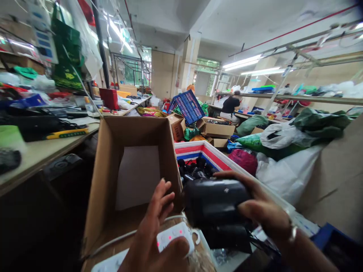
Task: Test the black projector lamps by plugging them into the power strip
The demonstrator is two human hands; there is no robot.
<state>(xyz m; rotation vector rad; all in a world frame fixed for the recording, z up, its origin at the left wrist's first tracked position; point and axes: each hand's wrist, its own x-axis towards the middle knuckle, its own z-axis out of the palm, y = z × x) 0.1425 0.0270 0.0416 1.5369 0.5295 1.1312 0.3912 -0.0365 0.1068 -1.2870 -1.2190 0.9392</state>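
A dark, glossy cylindrical object is held by my right hand, which grips its right end. My left hand is raised with its fingers apart and holds nothing, above a white power strip with red lights. Left of centre stands an open cardboard box with a white sheet lying inside it. Behind the held object, a white-rimmed bin with a red, white and blue lining contains several black items. Below the object hangs another black piece, partly hidden.
On the left a workbench carries a yellow cutter and clutter. A blue crate tilts over cardboard boxes ahead. White and green sacks line the right side. Another person sits farther back.
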